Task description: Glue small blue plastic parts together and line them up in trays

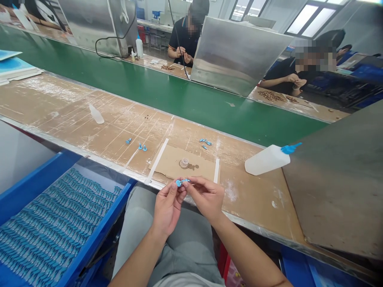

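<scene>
My left hand [168, 205] pinches a small blue plastic piece [178, 183] above the table's front edge. Close beside it, my right hand [208, 196] has thumb and forefinger closed on another small blue piece [186, 180]; the two pieces meet or nearly meet between my fingertips. What kind of parts they are I cannot make out. Just beyond my hands a little round cup [184, 162] stands on a taped sheet of cardboard [167, 165]. Several loose blue pieces [205, 141] lie behind the cardboard, and a few more blue pieces [143, 147] lie to its left.
A blue tray [98, 223] at lower left holds rows of blue parts. A white bottle with blue nozzle [267, 160] stands right, near a metal panel [338, 179]. A small bottle [96, 114] lies left. Across the green belt [149, 89] two people work.
</scene>
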A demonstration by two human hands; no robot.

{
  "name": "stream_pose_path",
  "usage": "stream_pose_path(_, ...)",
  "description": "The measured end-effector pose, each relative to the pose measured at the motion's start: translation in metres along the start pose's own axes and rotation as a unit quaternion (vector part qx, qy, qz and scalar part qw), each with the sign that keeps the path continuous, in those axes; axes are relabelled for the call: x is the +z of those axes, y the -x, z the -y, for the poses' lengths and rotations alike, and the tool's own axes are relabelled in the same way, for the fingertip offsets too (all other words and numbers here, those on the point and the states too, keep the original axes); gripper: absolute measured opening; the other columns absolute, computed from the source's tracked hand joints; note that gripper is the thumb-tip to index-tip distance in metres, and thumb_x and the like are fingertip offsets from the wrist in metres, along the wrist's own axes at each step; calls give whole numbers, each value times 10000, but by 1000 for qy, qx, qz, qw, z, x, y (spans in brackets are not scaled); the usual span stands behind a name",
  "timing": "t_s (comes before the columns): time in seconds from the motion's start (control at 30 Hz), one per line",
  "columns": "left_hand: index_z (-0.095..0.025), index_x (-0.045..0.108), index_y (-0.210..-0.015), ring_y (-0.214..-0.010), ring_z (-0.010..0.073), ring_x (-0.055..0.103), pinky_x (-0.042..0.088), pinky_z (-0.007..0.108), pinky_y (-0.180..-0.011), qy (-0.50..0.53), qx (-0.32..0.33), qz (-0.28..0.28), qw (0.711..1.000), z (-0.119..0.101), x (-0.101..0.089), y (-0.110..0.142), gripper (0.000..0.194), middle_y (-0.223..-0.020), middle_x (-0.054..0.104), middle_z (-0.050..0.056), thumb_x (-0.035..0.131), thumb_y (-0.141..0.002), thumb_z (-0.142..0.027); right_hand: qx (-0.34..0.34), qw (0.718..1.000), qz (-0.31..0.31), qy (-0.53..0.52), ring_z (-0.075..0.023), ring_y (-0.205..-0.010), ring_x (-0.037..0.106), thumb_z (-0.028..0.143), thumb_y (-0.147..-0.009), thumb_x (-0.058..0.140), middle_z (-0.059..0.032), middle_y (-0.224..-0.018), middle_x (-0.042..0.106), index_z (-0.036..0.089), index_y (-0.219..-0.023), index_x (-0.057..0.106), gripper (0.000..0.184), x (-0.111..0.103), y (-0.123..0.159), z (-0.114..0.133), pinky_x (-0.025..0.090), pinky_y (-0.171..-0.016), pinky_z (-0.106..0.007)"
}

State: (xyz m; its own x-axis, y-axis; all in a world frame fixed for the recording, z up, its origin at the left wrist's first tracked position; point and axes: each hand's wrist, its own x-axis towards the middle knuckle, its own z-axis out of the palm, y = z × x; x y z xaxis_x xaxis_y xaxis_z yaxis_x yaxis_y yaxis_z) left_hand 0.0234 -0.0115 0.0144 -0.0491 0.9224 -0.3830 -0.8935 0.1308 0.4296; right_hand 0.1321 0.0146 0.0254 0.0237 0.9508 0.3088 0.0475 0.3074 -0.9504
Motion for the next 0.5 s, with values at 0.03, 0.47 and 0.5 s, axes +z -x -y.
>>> stream_pose_path(0.03, -124, 710, -914, -744, 96, 670, 559, 178, -725, -1, 1, -1, 1000, 0, 0, 0, 206, -830, 727, 49, 720, -727, -209, -1, 1000, -1, 2, -196, -771, 690, 229, -747, 740, -37, -865, 715, 236, -907, 719, 161, 0, 0, 0, 610, -698, -334)
stream_pose_path(0.47, -122, 715, -913, -759, 97, 674, 554, 174, -724, -30, 4, -1, 1000, -2, -6, -2, 188, -845, 733, 60, 702, -749, -212, -50, 996, 4, 68, -193, -762, 694, 175, -749, 728, -21, -858, 716, 271, -917, 722, 193, 2, 2, 2, 610, -680, -318)
stream_pose_path(0.5, -123, 717, -914, -762, 98, 674, 554, 173, -726, -32, 5, -1, 999, -2, -7, -1, 193, -849, 734, 62, 706, -744, -214, -55, 996, 5, 74, -194, -761, 694, 176, -749, 727, -21, -859, 717, 272, -919, 722, 196, 2, 2, 3, 610, -676, -318)
